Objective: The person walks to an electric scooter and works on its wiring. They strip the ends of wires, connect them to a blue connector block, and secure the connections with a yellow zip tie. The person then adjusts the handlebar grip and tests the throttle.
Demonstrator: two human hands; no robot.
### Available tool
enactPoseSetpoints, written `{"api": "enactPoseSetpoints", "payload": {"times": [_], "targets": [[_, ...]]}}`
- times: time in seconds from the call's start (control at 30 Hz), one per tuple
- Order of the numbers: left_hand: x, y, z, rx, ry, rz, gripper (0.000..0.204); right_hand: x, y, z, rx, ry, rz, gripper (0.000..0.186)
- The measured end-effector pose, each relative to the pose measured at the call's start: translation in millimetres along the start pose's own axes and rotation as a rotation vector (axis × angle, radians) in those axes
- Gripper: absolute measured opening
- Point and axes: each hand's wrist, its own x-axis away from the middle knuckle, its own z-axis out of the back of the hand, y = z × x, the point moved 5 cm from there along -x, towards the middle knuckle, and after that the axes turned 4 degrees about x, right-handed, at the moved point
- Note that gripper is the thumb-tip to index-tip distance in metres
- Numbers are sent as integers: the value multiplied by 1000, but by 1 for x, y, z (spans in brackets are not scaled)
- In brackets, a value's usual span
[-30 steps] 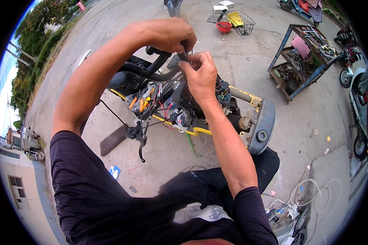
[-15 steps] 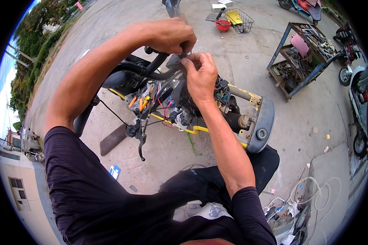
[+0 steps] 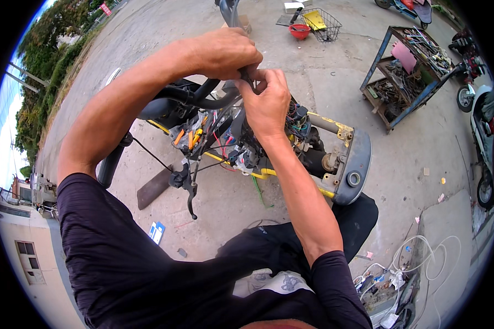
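My left hand [image 3: 228, 55] is closed, fingers bent downward, above the black handlebar [image 3: 211, 100] of a stripped scooter. Tip to tip with it, my right hand [image 3: 269, 107] pinches with thumb and fingers. Between them shows a small dark strip, mostly hidden by the fingers, whose kind I cannot make out. Below the hands lies a tangle of coloured wires [image 3: 219, 137] with orange and yellow connectors. A black brake lever [image 3: 191, 200] hangs loose on its cable. The yellow frame [image 3: 269, 172] runs under the wiring to a grey end piece [image 3: 357, 167].
At the right stands a metal tool rack [image 3: 384, 55] loaded with tools and parts. A red bowl [image 3: 299, 33] and a wire basket [image 3: 330, 30] sit on the concrete ahead. White hose [image 3: 422, 247] coils among litter at lower right. Parked scooters [image 3: 480, 131] line the right edge.
My left hand has dipped slightly, and my right hand has shifted a little left. More of the dark strip shows between the fingers. The whole view has tilted slightly.
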Motion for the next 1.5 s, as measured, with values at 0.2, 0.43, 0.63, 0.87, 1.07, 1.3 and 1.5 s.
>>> {"api": "enactPoseSetpoints", "payload": {"times": [0.2, 0.43, 0.63, 0.87, 1.07, 1.3, 1.5], "targets": [[-1, 1, -1, 39, 56, 64, 13, 5, -2, -1, 13, 61, 9, 23], [-2, 0, -2, 32, -11, 93, 15, 3, 0, -5, 4, 13, -6, 24], [-5, 0, -2, 78, -90, 176, 20, 2, 9, -11, -35, -35, -2, 25], [-5, 3, 3, 99, -110, 202, 19, 4, 13, -13, -129, -29, -36, 26], [-5, 2, 2, 128, -110, 191, 18, 9, 13, -15, -149, 11, -30, 26], [-6, 4, 2, 155, -108, 160, 18, 11, 10, -16, -174, 72, -6, 25], [-2, 15, 4, 79, -135, -20, 19, 11, 33, -23, -433, -8, -263, 23]]}}
